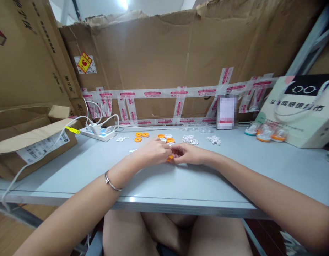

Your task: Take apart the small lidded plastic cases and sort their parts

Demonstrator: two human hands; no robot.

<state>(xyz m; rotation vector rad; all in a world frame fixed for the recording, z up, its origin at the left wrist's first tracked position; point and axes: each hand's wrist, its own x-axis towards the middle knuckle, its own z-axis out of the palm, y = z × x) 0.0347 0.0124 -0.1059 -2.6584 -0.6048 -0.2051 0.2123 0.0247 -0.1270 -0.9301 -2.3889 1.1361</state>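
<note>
My left hand (157, 151) and my right hand (189, 153) meet over the middle of the table, their fingers closed together around a small orange ring (170, 158). Most of that ring is covered by the fingers. Just beyond the hands sits a cluster of round parts, among them an orange ring (161, 136) and a white ring (168, 136). To the left, several more orange rings (145, 135) lie flat on the table. Right of the cluster is a pile of small white plastic parts (189, 139), with another white pile (213, 140) beside it.
Clear round pieces (199, 127) stand along the back near a phone (226, 113). A paper bag (295, 117) leans at the right behind orange- and teal-based clear containers (265, 132). At left are a power strip (98, 133) with cables and an open cardboard box (33, 145).
</note>
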